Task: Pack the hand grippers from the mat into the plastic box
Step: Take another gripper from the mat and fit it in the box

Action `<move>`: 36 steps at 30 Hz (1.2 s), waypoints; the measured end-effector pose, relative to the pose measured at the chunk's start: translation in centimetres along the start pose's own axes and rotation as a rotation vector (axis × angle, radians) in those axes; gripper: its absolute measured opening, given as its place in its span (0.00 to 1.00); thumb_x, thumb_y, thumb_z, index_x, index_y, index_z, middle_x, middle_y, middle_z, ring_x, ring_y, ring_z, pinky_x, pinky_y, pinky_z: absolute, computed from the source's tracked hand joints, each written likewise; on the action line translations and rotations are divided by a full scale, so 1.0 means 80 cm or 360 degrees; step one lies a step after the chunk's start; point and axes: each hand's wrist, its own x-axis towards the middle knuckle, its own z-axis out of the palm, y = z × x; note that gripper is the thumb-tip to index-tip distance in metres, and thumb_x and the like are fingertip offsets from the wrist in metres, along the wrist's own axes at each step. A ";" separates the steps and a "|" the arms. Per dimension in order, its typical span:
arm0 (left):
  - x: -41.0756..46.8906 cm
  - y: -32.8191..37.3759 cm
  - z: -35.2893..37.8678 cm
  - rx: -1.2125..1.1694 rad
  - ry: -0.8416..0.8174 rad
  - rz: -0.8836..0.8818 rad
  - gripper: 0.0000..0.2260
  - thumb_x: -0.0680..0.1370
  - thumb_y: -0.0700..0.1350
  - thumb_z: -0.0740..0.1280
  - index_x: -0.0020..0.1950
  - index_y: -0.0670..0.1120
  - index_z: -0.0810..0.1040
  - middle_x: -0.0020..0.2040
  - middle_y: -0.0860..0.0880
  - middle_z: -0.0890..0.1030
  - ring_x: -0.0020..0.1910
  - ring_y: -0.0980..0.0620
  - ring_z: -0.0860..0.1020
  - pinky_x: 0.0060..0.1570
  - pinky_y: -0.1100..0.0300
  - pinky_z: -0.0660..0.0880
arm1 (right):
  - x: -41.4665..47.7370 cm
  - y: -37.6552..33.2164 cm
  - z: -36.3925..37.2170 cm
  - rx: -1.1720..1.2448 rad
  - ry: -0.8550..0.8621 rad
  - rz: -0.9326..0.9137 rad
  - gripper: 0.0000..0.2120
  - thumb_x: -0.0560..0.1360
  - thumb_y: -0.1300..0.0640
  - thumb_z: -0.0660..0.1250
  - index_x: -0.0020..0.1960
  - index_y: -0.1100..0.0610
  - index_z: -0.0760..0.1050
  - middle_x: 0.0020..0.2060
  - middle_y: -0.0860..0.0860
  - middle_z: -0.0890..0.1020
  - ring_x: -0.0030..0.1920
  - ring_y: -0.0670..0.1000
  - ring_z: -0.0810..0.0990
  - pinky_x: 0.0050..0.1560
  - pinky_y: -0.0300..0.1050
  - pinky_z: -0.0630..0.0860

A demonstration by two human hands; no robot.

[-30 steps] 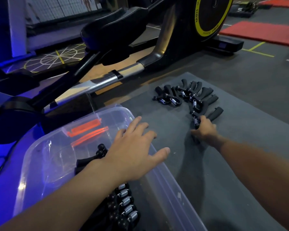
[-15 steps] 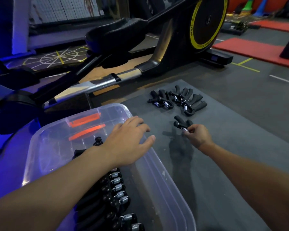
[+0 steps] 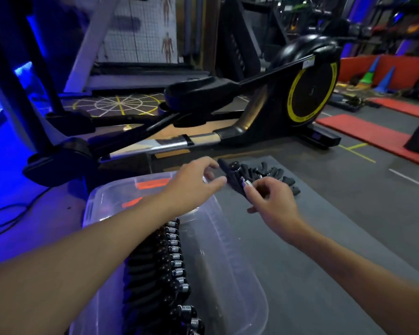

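Observation:
My right hand (image 3: pixel 272 201) holds a black hand gripper (image 3: pixel 235 177) with a steel spring, lifted above the grey mat (image 3: pixel 336 238) near the far corner of the clear plastic box (image 3: pixel 240 274). My left hand (image 3: pixel 194 187) hovers over the box's far end, fingers spread, fingertips close to the held gripper's handles. Inside the box a row of several black grippers (image 3: pixel 169 262) lies packed, springs up. A small pile of grippers (image 3: pixel 276 176) stays on the mat behind my right hand, partly hidden by it.
A black and yellow elliptical trainer (image 3: pixel 300 97) with a silver rail (image 3: pixel 169 147) stands just beyond the box and mat. Red mats (image 3: pixel 373 134) and coloured cones lie at the far right. A black cable (image 3: pixel 7 216) runs over the blue-lit floor at left.
My right hand has lifted one gripper off the mat and carried it left toward the box. My left hand has risen and reached toward it. The camera has tilted up.

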 end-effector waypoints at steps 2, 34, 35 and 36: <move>-0.003 0.008 -0.013 -0.0192 0.0066 -0.0031 0.15 0.72 0.58 0.71 0.55 0.55 0.76 0.42 0.56 0.82 0.42 0.55 0.80 0.50 0.50 0.78 | -0.021 -0.024 0.000 -0.0067 -0.0078 -0.0105 0.08 0.76 0.56 0.69 0.41 0.59 0.76 0.31 0.49 0.78 0.31 0.50 0.81 0.32 0.45 0.81; -0.022 -0.137 0.015 0.0466 -0.0414 0.0015 0.07 0.71 0.46 0.75 0.47 0.46 0.82 0.35 0.54 0.77 0.35 0.55 0.74 0.35 0.65 0.69 | -0.040 0.031 0.076 -0.0319 -0.0801 0.0003 0.36 0.78 0.49 0.65 0.78 0.53 0.49 0.75 0.45 0.59 0.73 0.45 0.64 0.71 0.50 0.65; -0.022 -0.138 0.015 0.0498 -0.0438 0.0015 0.07 0.72 0.46 0.74 0.47 0.46 0.82 0.34 0.55 0.75 0.34 0.56 0.73 0.34 0.67 0.67 | -0.040 0.030 0.076 -0.0308 -0.0797 -0.0002 0.36 0.78 0.50 0.65 0.78 0.53 0.50 0.75 0.46 0.60 0.72 0.46 0.64 0.71 0.50 0.66; -0.021 -0.137 0.015 0.0520 -0.0461 0.0016 0.07 0.72 0.46 0.74 0.47 0.46 0.82 0.34 0.56 0.74 0.34 0.56 0.72 0.34 0.68 0.65 | -0.040 0.030 0.076 -0.0300 -0.0793 -0.0005 0.36 0.78 0.50 0.65 0.78 0.53 0.50 0.75 0.46 0.61 0.72 0.46 0.65 0.71 0.50 0.66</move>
